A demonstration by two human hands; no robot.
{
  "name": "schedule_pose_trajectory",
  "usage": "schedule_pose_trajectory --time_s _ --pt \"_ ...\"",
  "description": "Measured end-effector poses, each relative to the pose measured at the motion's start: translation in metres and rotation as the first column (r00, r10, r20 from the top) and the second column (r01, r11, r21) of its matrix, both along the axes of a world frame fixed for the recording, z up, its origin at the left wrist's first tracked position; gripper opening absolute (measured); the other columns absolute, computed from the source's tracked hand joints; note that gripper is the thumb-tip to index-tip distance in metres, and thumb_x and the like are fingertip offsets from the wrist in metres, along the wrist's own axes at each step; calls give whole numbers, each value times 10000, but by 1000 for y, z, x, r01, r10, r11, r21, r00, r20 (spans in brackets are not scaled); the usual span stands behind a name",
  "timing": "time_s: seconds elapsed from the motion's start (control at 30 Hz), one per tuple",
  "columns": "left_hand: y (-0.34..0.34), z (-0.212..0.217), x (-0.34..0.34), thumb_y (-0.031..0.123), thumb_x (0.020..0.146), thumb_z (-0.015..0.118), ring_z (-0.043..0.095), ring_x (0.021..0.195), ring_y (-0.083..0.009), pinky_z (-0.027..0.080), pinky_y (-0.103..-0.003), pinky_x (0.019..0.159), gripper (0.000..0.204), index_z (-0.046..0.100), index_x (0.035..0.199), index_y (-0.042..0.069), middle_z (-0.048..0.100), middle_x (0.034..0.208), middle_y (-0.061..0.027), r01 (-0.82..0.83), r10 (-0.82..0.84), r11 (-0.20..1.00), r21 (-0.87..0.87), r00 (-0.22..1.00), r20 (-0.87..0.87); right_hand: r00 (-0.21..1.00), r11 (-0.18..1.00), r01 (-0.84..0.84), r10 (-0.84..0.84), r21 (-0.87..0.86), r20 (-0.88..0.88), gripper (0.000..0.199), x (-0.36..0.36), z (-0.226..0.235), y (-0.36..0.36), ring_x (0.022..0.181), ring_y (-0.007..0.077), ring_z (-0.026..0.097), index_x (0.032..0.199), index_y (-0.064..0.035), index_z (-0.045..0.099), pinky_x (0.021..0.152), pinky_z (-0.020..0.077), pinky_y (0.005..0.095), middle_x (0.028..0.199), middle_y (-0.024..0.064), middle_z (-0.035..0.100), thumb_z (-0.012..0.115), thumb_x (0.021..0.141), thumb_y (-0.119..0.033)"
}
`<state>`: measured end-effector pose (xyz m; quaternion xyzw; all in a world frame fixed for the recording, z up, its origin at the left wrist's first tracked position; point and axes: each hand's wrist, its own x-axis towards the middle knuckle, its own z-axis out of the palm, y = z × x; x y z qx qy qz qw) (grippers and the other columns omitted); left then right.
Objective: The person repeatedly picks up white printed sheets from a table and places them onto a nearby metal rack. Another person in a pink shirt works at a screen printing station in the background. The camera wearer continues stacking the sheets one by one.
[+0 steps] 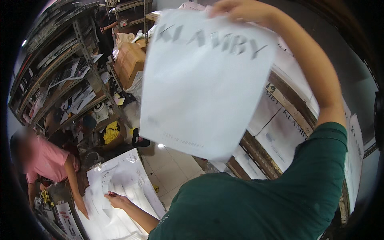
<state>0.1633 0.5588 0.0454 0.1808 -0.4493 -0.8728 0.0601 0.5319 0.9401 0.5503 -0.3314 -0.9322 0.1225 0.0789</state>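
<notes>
My right hand (244, 12) is raised high and grips the top edge of a large white printed sheet (204, 92). The sheet hangs down in front of me, slightly blurred, with dark lettering across its top; whether it is paper or a plastic bag I cannot tell. Low on the left, my left hand (118, 201) has its fingers pinched together over a loose pile of white sheets (134, 214). Something small and dark shows at those fingertips, too small to name. The pile rests on a white board or table top (132, 160).
A person in pink (52, 160) leans over the pile's left side, one hand on the sheets. At right stands a rack (260, 156) holding similar printed sheets (282, 136). Loaded metal shelves (80, 44) and a cardboard box (129, 64) stand at the far left.
</notes>
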Motion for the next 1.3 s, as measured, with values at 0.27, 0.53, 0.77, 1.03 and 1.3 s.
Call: schedule_pose_trajectory --time_s 0.27,0.53,0.77,1.03,1.3 --pt "74 33 44 215 861 539 546 702 -109 471 -171 641 303 535 849 -88 567 790 -86 195 -189 978 73 978 -88 650 668 742 -695 58 -307 398 286 7 113 604 74 388 957 -107 555 513 331 220 774 -18 481 390 623 31" --pt "133 40 72 187 851 550 558 704 -92 499 -140 630 277 507 928 -75 565 776 -83 382 -400 859 341 916 -19 752 701 658 -595 274 -285 246 432 -67 209 738 125 496 807 -52 569 673 401 253 764 23 549 405 669 69" --pt "161 52 98 184 849 550 567 679 -84 503 -127 603 253 503 916 -55 566 805 -80 429 -461 840 333 887 17 734 659 679 -594 324 -329 293 427 -79 213 855 180 533 809 -25 577 776 409 278 829 80 585 408 610 108" --pt "169 43 104 185 850 549 558 709 -79 497 -130 599 224 508 891 -32 561 850 -93 551 -587 746 373 809 -21 771 700 636 -561 325 -300 278 439 -89 241 863 198 551 810 -35 583 777 424 294 847 91 594 420 627 98" --pt "170 56 117 171 856 535 584 808 -120 516 -154 680 265 487 960 -68 567 925 -138 643 -668 666 377 740 -82 655 522 636 -755 569 -40 106 350 -25 223 810 278 559 806 -44 551 669 427 382 855 144 583 469 740 -52"
